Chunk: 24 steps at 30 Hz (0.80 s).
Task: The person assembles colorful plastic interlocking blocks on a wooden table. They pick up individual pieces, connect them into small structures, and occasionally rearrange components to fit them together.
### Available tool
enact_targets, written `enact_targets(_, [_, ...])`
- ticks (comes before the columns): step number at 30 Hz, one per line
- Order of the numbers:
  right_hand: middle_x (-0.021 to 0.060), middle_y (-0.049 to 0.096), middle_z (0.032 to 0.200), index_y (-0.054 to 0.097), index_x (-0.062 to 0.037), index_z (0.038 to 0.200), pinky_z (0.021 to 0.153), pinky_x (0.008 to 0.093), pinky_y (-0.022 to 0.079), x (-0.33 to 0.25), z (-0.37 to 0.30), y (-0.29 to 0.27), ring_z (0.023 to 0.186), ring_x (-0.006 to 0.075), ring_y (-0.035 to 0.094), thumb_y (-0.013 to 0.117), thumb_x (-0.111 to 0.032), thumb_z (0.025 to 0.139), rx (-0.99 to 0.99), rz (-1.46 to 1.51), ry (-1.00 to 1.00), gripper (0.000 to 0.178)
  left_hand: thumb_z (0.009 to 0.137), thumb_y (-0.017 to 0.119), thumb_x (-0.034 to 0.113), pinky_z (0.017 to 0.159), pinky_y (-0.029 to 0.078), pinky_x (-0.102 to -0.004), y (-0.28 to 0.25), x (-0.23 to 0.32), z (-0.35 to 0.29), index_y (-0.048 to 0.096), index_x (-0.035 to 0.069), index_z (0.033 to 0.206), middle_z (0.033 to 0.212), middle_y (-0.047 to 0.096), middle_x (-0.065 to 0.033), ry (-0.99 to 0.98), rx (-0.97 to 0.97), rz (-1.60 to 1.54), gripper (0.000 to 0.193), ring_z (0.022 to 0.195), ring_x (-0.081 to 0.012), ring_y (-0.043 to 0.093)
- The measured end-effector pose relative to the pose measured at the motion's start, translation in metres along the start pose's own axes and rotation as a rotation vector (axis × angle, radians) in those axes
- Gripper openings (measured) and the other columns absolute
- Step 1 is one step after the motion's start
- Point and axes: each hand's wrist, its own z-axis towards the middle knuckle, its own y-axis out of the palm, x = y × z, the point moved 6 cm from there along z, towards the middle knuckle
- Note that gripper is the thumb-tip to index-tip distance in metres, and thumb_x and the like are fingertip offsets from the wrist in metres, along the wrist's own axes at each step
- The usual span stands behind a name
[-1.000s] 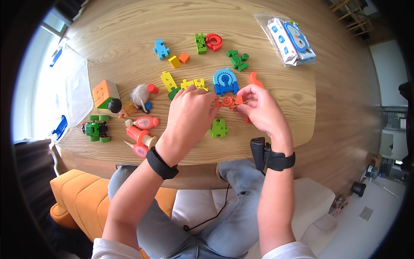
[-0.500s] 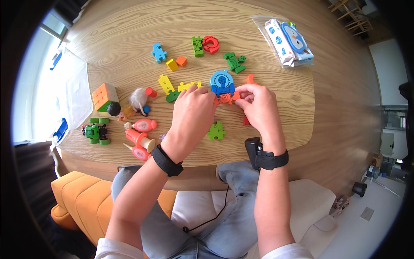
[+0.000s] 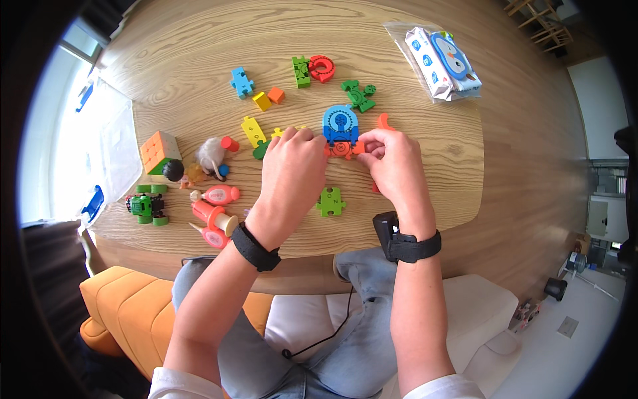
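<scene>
An orange puzzle piece [image 3: 342, 149] lies against the lower edge of a round-topped blue puzzle piece [image 3: 340, 125] with a gear pattern. My right hand [image 3: 399, 166] pinches the orange piece's right end between thumb and forefinger. At its left end is my left hand [image 3: 292, 174], fingers curled, its fingertips and thumb mostly hidden beneath the hand. Partly covered by that hand are yellow pieces, and a yellow puzzle piece [image 3: 253, 132] joins a green one [image 3: 261, 149] just left. A light green puzzle piece [image 3: 331, 202] lies between my wrists. An orange curved piece [image 3: 385, 122] sits beyond my right hand.
Farther back lie a blue piece [image 3: 242, 83], small blocks [image 3: 268, 98], a red curved piece [image 3: 323, 68] and green pieces [image 3: 359, 96]. A wipes pack [image 3: 444, 65] is far right. Leftward are a puzzle cube [image 3: 159, 152], toy truck [image 3: 146, 204], toy syringe [image 3: 214, 215] and clear bin [image 3: 119, 139].
Both hands have shifted very slightly, still at the orange piece's two ends. The whole table scene sits a little farther left in view.
</scene>
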Motion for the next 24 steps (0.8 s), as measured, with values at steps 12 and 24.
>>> enact_targets(12, [0.0145, 0.079, 0.092, 0.076, 0.0027, 0.106, 0.077, 0.0331, 0.062, 0.002, 0.0, 0.0, 0.083, 0.021, 0.077, 0.08, 0.005, 0.082, -0.01, 0.0, 0.011, 0.024, 0.087, 0.073, 0.003, 0.106, 0.046, -0.0458, 0.0, 0.009, 0.002, 0.068, 0.003, 0.128, 0.134, 0.067, -0.0107, 0.145, -0.043, -0.008, 0.041, 0.127, -0.0326, 0.058])
enact_targets(24, [0.0155, 0.078, 0.089, 0.076, 0.0034, 0.102, 0.076, 0.0338, 0.062, 0.003, 0.001, 0.0, 0.081, 0.0228, 0.077, 0.078, 0.006, 0.083, 0.017, 0.022, -0.016, 0.02, 0.088, 0.075, 0.007, 0.109, 0.044, -0.0462, -0.006, 0.005, 0.003, 0.07, 0.002, 0.123, 0.138, 0.067, -0.0118, 0.113, -0.056, -0.126, 0.036, 0.133, -0.0323, 0.057])
